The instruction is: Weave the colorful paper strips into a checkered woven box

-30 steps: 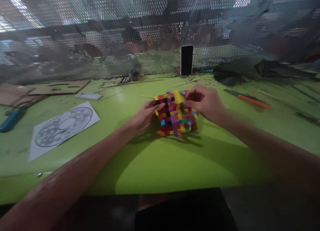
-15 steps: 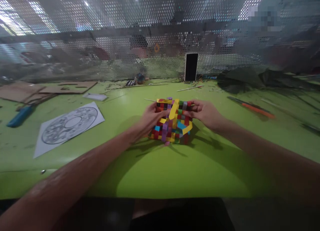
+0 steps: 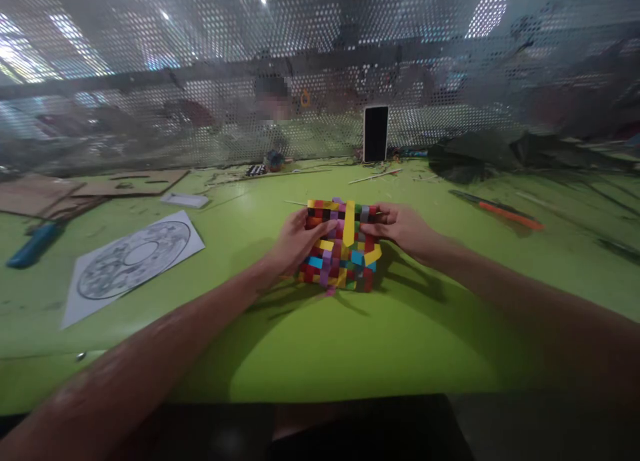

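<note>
A woven piece of coloured paper strips [image 3: 340,258], checkered in red, yellow, purple, blue and green, is held up at a tilt just above the green table. My left hand [image 3: 299,240] grips its left side, thumb across the front and fingers behind. On the upper right edge my right hand [image 3: 400,228] pinches it between thumb and fingers. A loose yellow strip [image 3: 349,224] hangs down the middle of the front. Another yellow end sticks out at the lower right. The fingers behind the weave are mostly hidden.
At left lie a sheet with a printed ring pattern [image 3: 135,258], a blue-handled tool [image 3: 35,244] and cardboard [image 3: 125,183]. A phone-like dark panel [image 3: 376,134] stands before the perforated screen [image 3: 215,108]. An orange-and-black tool [image 3: 500,211] and dark leaves [image 3: 470,158] are at right.
The weave has turned slightly, and its loose yellow strip now hangs straighter. Both hands keep their hold. The whole view has shifted a little.
</note>
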`<control>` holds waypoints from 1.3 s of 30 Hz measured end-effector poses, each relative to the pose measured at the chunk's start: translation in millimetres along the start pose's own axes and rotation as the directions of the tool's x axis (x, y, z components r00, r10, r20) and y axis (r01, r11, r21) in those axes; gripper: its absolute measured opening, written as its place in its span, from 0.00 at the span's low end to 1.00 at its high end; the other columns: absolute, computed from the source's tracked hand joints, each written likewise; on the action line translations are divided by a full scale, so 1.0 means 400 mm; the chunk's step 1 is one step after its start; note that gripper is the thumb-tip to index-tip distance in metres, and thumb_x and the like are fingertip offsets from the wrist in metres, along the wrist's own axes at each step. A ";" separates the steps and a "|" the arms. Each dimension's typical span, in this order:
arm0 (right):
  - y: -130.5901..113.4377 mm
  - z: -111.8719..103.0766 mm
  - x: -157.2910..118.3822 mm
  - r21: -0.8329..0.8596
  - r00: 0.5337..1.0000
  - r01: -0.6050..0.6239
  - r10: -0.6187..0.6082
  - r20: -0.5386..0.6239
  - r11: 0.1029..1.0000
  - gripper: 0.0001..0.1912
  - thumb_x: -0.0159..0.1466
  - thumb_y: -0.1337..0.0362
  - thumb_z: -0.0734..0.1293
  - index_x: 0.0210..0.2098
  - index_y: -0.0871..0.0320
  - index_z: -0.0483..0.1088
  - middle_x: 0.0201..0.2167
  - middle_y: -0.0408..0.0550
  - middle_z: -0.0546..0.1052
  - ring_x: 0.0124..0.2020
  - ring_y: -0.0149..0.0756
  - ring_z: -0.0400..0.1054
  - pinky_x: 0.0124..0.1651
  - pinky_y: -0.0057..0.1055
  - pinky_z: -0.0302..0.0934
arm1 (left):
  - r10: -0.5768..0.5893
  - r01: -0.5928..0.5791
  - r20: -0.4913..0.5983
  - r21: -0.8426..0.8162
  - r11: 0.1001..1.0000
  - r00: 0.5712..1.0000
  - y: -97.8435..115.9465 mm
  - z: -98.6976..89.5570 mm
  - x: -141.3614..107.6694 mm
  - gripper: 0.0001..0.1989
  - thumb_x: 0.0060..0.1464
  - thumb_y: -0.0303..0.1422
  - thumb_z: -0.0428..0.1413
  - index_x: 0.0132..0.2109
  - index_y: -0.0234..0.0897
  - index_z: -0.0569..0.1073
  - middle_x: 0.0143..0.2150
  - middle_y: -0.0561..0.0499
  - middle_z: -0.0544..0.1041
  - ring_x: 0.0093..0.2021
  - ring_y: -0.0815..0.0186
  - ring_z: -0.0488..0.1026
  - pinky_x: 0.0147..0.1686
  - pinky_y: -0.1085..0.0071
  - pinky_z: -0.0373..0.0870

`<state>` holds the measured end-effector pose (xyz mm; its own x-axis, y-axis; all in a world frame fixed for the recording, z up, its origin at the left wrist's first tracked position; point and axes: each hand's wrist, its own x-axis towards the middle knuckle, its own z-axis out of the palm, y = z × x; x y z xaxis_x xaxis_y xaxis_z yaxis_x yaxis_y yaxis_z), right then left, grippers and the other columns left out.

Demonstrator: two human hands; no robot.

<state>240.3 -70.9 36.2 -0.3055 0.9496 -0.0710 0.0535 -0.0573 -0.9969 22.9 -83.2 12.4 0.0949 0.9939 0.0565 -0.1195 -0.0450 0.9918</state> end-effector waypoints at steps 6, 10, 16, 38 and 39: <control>0.016 0.003 0.002 0.070 0.998 0.004 -0.008 0.059 0.998 0.10 0.61 0.72 0.74 0.43 0.58 0.78 0.42 0.50 0.84 0.43 0.37 0.79 0.55 0.39 0.73 | 0.015 -0.016 0.024 0.059 0.998 1.000 -0.007 -0.009 0.001 0.19 0.50 0.43 0.70 0.45 0.35 0.79 0.45 0.44 0.84 0.41 0.59 0.81 0.43 0.62 0.80; 0.023 0.001 0.007 0.136 0.994 -0.016 0.001 0.111 0.991 0.11 0.60 0.71 0.74 0.43 0.57 0.78 0.42 0.50 0.84 0.42 0.37 0.79 0.53 0.38 0.74 | 0.021 -0.023 0.038 0.049 0.999 0.999 -0.015 -0.009 0.007 0.20 0.51 0.43 0.69 0.45 0.35 0.80 0.44 0.45 0.84 0.40 0.61 0.81 0.40 0.66 0.80; 0.011 0.000 0.006 0.115 0.999 -0.033 0.030 0.025 0.993 0.10 0.61 0.74 0.72 0.42 0.58 0.78 0.40 0.49 0.84 0.39 0.36 0.79 0.51 0.37 0.75 | -0.090 0.094 0.032 -0.142 0.985 0.995 -0.014 0.011 0.002 0.16 0.54 0.40 0.67 0.45 0.35 0.80 0.44 0.44 0.85 0.37 0.62 0.81 0.39 0.67 0.81; 0.030 -0.026 0.031 0.252 0.987 -0.027 0.067 -0.148 0.967 0.15 0.56 0.76 0.71 0.41 0.54 0.74 0.45 0.49 0.82 0.43 0.39 0.79 0.52 0.39 0.77 | 0.017 0.048 0.379 -0.163 0.986 0.925 -0.015 -0.047 0.025 0.38 0.45 0.44 0.72 0.61 0.39 0.71 0.57 0.37 0.78 0.57 0.49 0.77 0.54 0.58 0.77; 0.034 -0.027 0.035 0.262 0.986 -0.032 0.073 -0.148 0.964 0.15 0.57 0.76 0.71 0.41 0.54 0.74 0.45 0.48 0.82 0.43 0.39 0.79 0.52 0.38 0.77 | 0.030 0.035 0.423 -0.146 0.989 0.906 -0.012 -0.051 0.023 0.40 0.44 0.43 0.73 0.62 0.39 0.71 0.58 0.37 0.78 0.59 0.48 0.76 0.57 0.57 0.75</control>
<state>247.2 -55.1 22.2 -0.1570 0.9779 -0.1378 -0.1881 -0.1666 -0.9679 4.2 -71.6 5.9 0.5000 0.8563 0.1295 -0.2591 0.0052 0.9658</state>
